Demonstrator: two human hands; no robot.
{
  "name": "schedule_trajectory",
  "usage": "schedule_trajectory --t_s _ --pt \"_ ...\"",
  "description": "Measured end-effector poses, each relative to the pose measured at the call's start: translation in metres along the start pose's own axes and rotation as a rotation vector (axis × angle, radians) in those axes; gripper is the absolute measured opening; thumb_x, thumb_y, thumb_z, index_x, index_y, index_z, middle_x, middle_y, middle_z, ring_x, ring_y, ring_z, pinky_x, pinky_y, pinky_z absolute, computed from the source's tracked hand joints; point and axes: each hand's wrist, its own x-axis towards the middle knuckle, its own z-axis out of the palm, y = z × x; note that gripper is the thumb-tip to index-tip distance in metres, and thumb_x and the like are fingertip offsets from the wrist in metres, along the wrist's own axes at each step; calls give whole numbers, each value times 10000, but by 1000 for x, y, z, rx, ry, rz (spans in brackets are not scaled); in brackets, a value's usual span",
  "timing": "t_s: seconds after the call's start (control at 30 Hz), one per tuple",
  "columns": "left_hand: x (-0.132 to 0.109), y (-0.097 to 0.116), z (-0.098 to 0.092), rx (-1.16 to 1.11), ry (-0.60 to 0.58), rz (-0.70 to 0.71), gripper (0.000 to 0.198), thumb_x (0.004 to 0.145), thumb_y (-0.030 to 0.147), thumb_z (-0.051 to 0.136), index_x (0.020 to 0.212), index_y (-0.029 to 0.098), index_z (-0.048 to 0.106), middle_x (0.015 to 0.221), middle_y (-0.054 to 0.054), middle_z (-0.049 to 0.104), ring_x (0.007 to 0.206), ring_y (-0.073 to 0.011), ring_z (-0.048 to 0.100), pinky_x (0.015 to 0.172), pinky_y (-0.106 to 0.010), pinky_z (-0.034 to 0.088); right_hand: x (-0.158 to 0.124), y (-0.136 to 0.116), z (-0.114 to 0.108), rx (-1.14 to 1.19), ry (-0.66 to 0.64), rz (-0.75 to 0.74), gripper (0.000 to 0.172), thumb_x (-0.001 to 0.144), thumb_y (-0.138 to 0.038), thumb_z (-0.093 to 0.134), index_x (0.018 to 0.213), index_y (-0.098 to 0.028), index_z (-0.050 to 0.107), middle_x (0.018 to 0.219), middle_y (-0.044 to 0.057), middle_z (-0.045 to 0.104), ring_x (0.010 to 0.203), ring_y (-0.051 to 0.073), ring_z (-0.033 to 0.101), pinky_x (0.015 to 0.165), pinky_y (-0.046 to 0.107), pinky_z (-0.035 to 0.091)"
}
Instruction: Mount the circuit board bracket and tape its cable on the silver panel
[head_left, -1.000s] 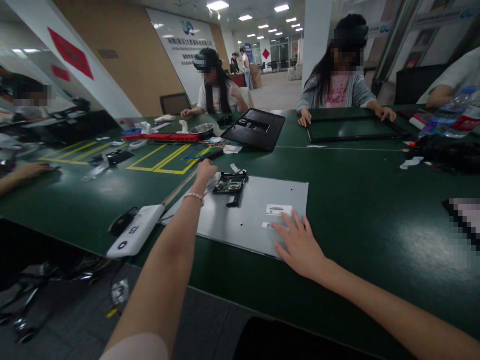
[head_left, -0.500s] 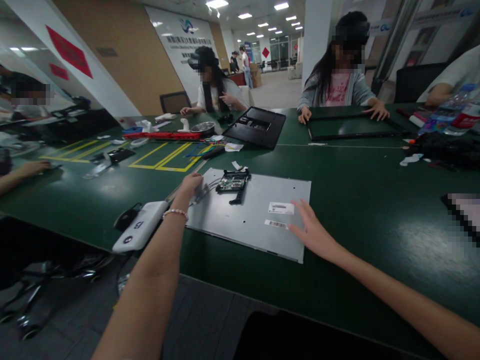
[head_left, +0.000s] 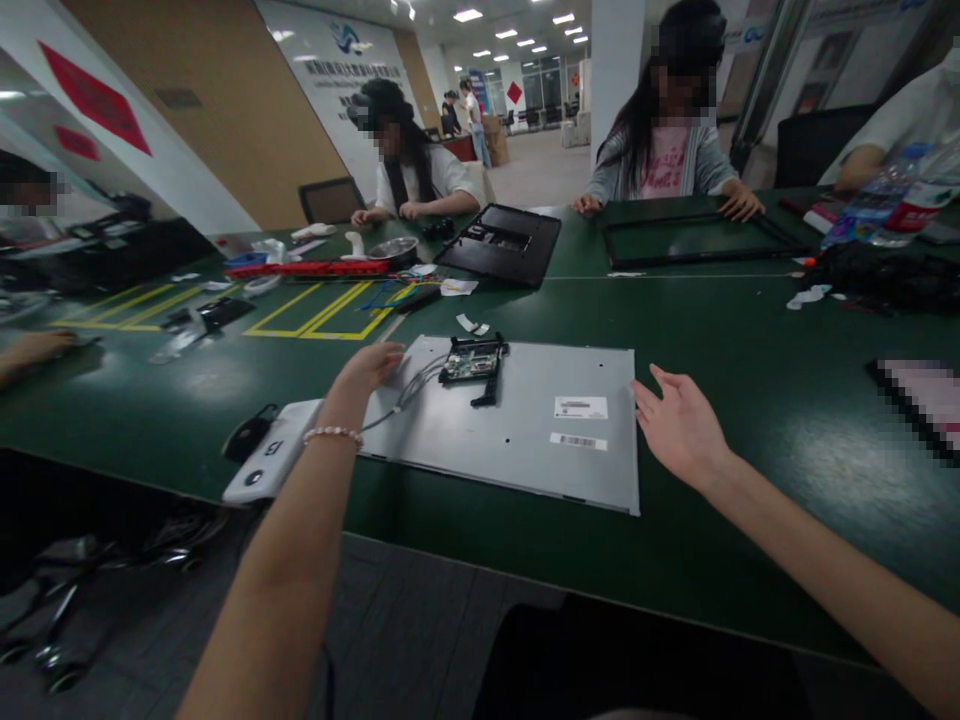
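A flat silver display panel [head_left: 450,435] lies on the green table with its back up, bearing two white labels. On its far left part sits a small green circuit board [head_left: 471,366] in a black bracket, with grey cables [head_left: 411,388] running left from it. My left hand [head_left: 369,368], below a beaded bracelet, is at the panel's left edge by the cables, its fingers stretched out; whether they touch the panel is unclear. Beside the right edge, my right hand [head_left: 681,428] is open with fingers apart, holding nothing.
Left of the panel lies a white device [head_left: 274,455], partly behind my left forearm. Beyond are paper scraps [head_left: 472,325], a black plastic cover [head_left: 501,246] and a red strip [head_left: 311,269]. Across the table, a person has a hand on a black frame [head_left: 694,262]. Bottles [head_left: 911,205] stand at right.
My right hand has moved right, off the panel's labels to beside its right edge. My left hand has stayed near the left edge. The view has shifted slightly.
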Motion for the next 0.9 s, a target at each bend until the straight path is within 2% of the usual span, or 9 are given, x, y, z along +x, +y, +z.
schedule_trajectory --t_s 0.07,0.2,0.3,0.43,0.57,0.73,0.9 --pt "-3 -5 3 -120 16 -74 792 661 779 474 1074 120 625 896 -133 712 917 -192 627 727 -325 434 -6 0 -3 16 30 -3 781 881 -481 136 1525 -137 -141 1538 126 339 1348 270 421 1079 443 356" --pt "-10 -9 10 -311 29 -172 571 851 565 473 1231 141 527 1031 -117 702 914 -182 636 679 -292 463 -15 3 -15 32 52 -29 788 888 -465 186 1527 -129 -129 1504 146 393 1357 279 409 1085 451 349" --pt "-16 -6 16 -457 49 -233 454 877 439 520 1247 176 525 1019 -106 697 941 -198 639 683 -284 488 -19 2 -33 -17 11 5 792 893 -460 246 1535 -154 -103 1523 133 371 1389 263 365 1109 454 316" --pt "-26 0 24 -598 73 -270 439 846 349 593 1256 202 537 994 -96 691 968 -214 631 748 -292 502 -28 -9 -54 -68 7 86 800 891 -484 282 1534 -214 -111 1577 103 274 1392 269 360 1086 491 335" --pt "-38 7 30 -671 69 -296 435 857 321 587 1272 202 535 1003 -98 678 936 -208 632 776 -287 501 -39 -13 -61 -39 50 107 770 895 -494 260 1533 -262 -104 1590 81 242 1404 266 333 1081 511 336" --pt "-61 20 37 -714 75 -316 432 930 415 460 1306 208 507 1030 -101 643 915 -200 633 786 -293 500 -49 -2 -68 79 59 46 778 873 -500 349 1532 -345 -37 1594 12 235 1428 210 275 1140 453 265" --pt "-89 32 41 -784 7 -271 430 938 443 412 1282 213 532 1082 -111 633 1014 -218 611 888 -333 477 -59 0 -87 285 113 72 793 821 -463 498 1511 -411 111 1543 -17 345 1382 167 371 1147 386 250"
